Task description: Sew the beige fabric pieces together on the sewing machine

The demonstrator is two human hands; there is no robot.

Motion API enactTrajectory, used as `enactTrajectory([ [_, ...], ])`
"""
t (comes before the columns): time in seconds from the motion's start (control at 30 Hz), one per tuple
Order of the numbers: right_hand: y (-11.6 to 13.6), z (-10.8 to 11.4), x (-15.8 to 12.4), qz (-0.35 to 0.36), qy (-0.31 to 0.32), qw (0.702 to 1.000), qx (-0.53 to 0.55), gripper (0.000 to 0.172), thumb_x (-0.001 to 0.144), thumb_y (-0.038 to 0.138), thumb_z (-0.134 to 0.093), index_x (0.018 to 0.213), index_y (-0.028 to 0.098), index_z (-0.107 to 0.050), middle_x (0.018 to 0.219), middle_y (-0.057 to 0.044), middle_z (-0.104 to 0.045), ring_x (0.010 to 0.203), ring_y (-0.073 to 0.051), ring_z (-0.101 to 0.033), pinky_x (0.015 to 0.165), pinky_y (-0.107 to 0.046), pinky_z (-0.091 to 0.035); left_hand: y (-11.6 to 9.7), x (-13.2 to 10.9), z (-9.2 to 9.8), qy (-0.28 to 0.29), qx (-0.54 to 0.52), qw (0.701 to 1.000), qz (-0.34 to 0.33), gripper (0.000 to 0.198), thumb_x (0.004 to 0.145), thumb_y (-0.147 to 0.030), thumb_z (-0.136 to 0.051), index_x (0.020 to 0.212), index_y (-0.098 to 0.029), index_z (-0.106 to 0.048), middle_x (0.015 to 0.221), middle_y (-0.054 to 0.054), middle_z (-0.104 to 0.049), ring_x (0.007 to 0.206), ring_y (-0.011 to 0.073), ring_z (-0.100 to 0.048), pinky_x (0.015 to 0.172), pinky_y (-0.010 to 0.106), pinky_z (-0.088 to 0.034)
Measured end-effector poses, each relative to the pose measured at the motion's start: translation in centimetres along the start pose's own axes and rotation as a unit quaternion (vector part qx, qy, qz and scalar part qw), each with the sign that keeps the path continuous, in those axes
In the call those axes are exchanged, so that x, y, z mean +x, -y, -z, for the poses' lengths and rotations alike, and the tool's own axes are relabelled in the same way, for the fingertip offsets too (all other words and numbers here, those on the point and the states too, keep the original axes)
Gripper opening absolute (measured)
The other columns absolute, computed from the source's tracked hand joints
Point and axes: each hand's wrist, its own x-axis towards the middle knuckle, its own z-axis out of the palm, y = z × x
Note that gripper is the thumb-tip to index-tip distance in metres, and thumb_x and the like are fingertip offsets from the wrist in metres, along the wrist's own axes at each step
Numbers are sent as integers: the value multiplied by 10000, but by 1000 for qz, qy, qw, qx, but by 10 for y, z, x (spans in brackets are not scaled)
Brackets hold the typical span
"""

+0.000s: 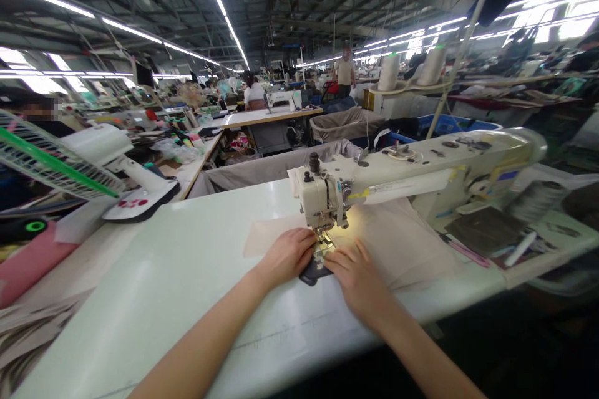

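Resting close to the presser foot (322, 237), your left hand (291, 254) is curling its fingers inward on the left side of the sewing machine (402, 168) head. Your right hand (359, 275) is lying just to the right of it, its fingers reaching forward over the pale cloth (397, 240). Whether either hand is pinching the cloth you are not showing clearly: the fingertips are partly hidden, so I cannot tell the grip. The cloth is spreading under the machine arm, mostly to the right of the needle area, and a pale piece is also showing on the left, beyond your left hand. Between your hands, a dark plate (307, 276) is jutting toward you on the pale table (187, 274). A warm light is glowing beside the presser foot. At the right, a pink-handled tool (470, 254) is lying near the cloth's edge, with a dark folded fabric (486, 230) just behind it. To your left, a white fan (100, 142) is standing beside the table, while two thread cones (388, 73) are standing behind the machine.
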Motion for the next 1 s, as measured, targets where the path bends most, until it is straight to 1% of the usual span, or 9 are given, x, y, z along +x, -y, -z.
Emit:
enactTrajectory([
  [0.1,1,-4,-5,-1,-7,1000,12,376,965,47,-431,1190,228,-672,1212,-41,-692,1174,-207,-555,1195,-543,-143,-6,-4,2,-3,20,1000,13,297,991,-222,-440,1240,-170,-593,1206,115,-643,1108,240,-611,988,417,-512],
  [0.27,1,-4,-6,-1,-16,1000,16,414,965,37,-395,1203,236,-670,1219,-57,-688,1180,-213,-555,1195,-544,-152,-14,-7,2,12,47,998,34,284,980,-201,-462,1227,-161,-596,1174,117,-650,1104,249,-608,980,423,-525],
  [0.4,1,-4,-6,-5,-14,1000,13,412,958,35,-402,1189,236,-677,1208,-58,-692,1165,-210,-563,1194,-545,-155,-10,-5,0,5,32,999,33,294,972,-196,-479,1244,-147,-578,1262,129,-622,1146,239,-600,1014,403,-517],
  [0.57,0,-5,-7,-4,-19,1000,16,406,946,29,-414,1185,222,-679,1204,-53,-694,1154,-207,-563,1196,-535,-147,-7,-1,4,14,11,1000,24,263,979,-208,-454,1199,-160,-590,1217,125,-638,1110,232,-619,989,399,-526],
  [0.73,0,-4,-6,-6,-17,1000,19,408,940,32,-414,1175,226,-685,1198,-52,-699,1141,-213,-569,1191,-533,-163,-6,1,7,22,8,1000,14,262,995,-225,-437,1199,-150,-585,1207,125,-630,1118,236,-609,990,386,-515],
  [1.0,0,-6,-6,-10,-23,999,25,391,959,45,-415,1171,234,-685,1194,-43,-700,1145,-204,-567,1197,-520,-144,-1,-1,1,8,29,999,22,272,998,-261,-457,1216,-163,-588,1231,121,-626,1110,243,-602,976,401,-508],
])
